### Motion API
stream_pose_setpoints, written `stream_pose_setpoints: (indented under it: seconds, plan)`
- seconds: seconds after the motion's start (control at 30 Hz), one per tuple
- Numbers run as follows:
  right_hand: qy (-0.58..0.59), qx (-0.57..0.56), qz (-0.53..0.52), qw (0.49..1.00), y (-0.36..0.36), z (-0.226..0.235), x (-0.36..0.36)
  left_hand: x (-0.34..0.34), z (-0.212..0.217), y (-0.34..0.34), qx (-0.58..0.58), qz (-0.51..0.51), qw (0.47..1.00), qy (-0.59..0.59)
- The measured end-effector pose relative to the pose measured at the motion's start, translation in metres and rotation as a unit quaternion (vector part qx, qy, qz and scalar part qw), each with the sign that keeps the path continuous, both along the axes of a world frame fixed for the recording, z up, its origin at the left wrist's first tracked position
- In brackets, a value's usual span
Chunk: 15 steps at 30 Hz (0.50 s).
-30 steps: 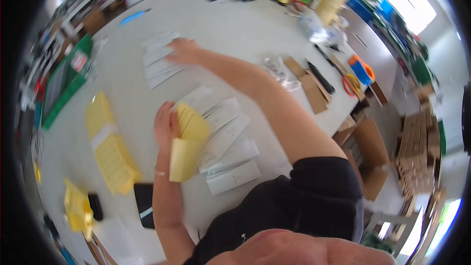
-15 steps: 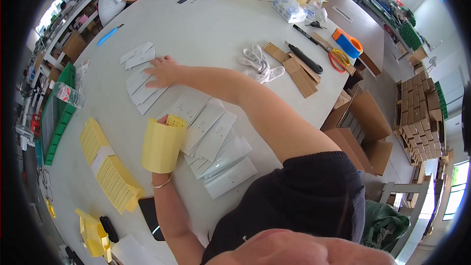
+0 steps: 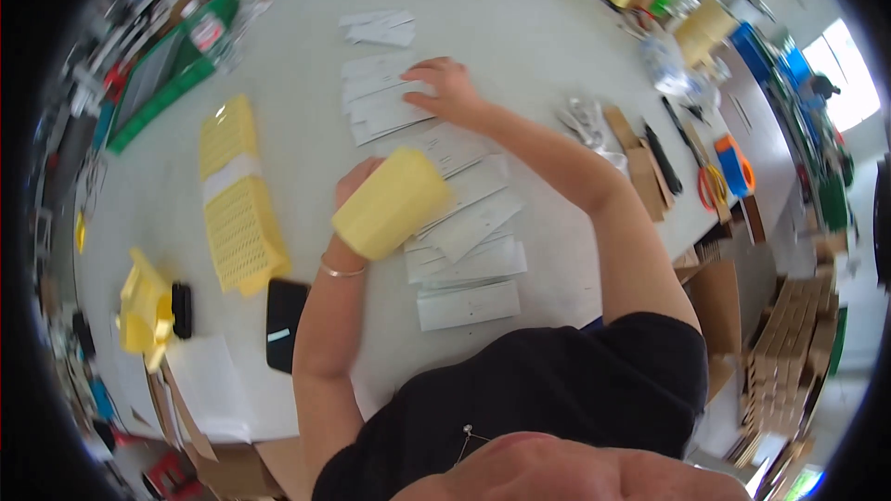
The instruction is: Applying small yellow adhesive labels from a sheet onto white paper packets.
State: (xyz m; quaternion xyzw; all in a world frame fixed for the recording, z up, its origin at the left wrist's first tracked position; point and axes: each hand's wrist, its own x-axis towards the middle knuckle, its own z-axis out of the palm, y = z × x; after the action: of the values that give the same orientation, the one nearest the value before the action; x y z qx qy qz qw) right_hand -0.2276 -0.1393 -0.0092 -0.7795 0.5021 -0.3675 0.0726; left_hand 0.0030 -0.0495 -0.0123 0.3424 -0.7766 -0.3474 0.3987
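My left hand (image 3: 357, 182) grips a yellow bundle of folded sheets (image 3: 392, 204), which hides most of its fingers. The bundle is tilted and blurred by motion, over the left edge of a spread of white paper-like packets (image 3: 469, 306). My right hand (image 3: 449, 93) is open, fingers apart, at the right edge of another overlapping group of white packets (image 3: 376, 97). Whether its fingertips touch them I cannot tell. Farther off lies a smaller group of white packets (image 3: 379, 28).
At left lie a yellow dotted stack (image 3: 246, 237) with a white band, a black phone (image 3: 286, 325) and a green crate (image 3: 167, 97) by a clear bottle (image 3: 209, 32). A utility knife (image 3: 662, 160), scissors (image 3: 712, 187), white gloves (image 3: 589, 125) and orange-blue tape rolls (image 3: 734, 165) are at right.
The view has turned, shifting the whole table in the picture. The yellow bundle has gone from upright to leaning right. My right hand has drawn back to the right edge of the packets.
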Motion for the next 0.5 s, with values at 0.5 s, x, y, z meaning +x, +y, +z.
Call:
stream_pose_setpoints:
  seconds: [0.5]
  plan:
    - [0.095,-0.072,0.198,0.973,0.058,0.036,0.016,0.003,-0.029,-0.01,-0.184,0.059,0.981,0.016]
